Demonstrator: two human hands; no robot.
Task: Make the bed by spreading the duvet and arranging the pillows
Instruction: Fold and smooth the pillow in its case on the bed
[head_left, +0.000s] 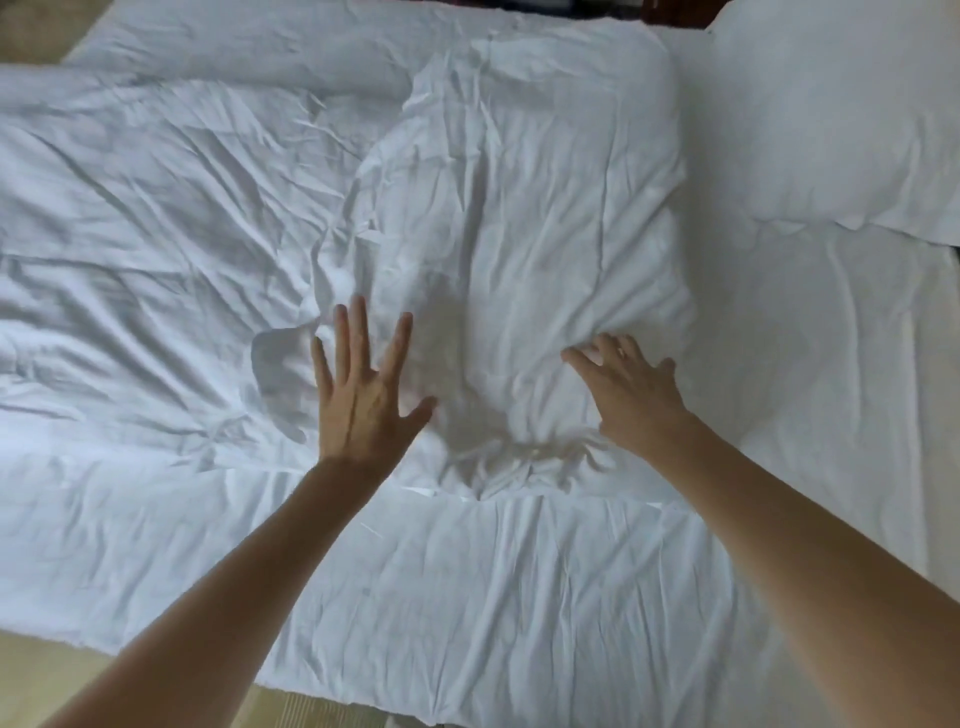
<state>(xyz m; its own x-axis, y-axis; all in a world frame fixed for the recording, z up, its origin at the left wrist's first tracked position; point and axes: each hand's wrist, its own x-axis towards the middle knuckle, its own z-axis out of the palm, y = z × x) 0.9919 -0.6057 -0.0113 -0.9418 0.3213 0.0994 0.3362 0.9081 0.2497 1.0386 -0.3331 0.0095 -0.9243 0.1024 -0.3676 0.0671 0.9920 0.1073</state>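
Note:
A wrinkled white duvet (171, 218) covers most of the bed, with a bunched fold in the middle. My left hand (363, 395) lies flat on the duvet, fingers spread and straight. My right hand (631, 395) presses on the duvet a little to the right, fingers slightly bent and resting on the cloth near its folded edge. A white pillow (841, 119) lies at the far right by the head of the bed, apart from both hands.
Bare white sheet (810, 338) shows between the duvet edge and the pillow. A yellowish floor (57, 670) borders the bed at the bottom left and top left. Something dark stands behind the bed at the top.

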